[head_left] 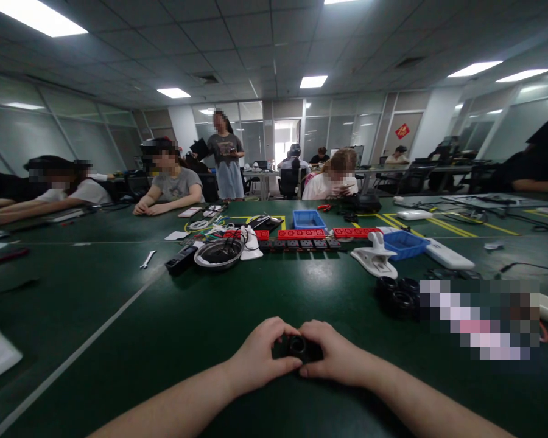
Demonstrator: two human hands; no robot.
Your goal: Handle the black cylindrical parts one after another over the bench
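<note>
A small black ring-shaped part [298, 347] sits low on the dark green table [201, 316] right in front of me. My left hand [260, 356] curls around its left side, fingers closed on it. My right hand [335, 356] grips its right side the same way. Both thumbs press at the part's near edge. Most of the part is hidden by my fingers.
Several black rings [399, 295] lie to the right. Further back are a white clamp-like tool [375, 258], two blue bins [404, 243], red trays [301, 233], a round dish of cables [219, 252] and a wrench [147, 260]. Several people sit at the far side.
</note>
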